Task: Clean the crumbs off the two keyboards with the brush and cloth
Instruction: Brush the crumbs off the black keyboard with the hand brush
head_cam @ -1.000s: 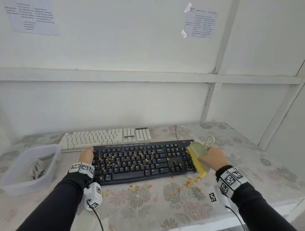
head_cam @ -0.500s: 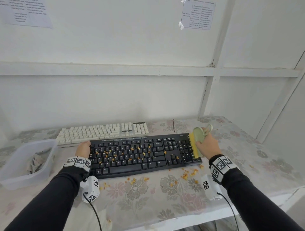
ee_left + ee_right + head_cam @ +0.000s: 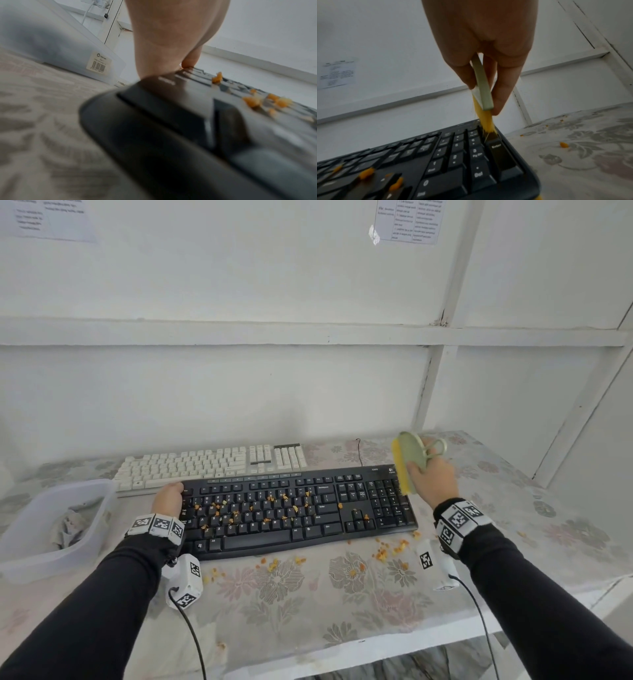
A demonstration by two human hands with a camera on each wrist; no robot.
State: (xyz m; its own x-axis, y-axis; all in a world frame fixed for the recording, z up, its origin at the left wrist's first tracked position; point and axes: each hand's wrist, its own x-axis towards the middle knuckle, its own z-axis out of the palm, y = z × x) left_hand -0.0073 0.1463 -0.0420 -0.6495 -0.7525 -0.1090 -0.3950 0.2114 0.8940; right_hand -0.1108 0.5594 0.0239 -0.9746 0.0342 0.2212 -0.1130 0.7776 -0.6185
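The right hand [image 3: 432,479], grip clenched on the brush [image 3: 406,465], has returned from the black keyboard's [image 3: 308,529] near-right edge to its far-right corner. The left hand [image 3: 168,497] grasps its left end, and the central crumbs [image 3: 236,513] remain to be swept.

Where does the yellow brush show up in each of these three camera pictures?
Head: brush right of centre, over the black keyboard's right end.
Left wrist: not in it.
Right wrist: brush at centre, held by the right hand.
Shared landmark: the black keyboard.

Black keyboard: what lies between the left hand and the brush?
Orange crumbs strewn over the letter keys; the number pad beside the brush looks bare. Seen in the head view.
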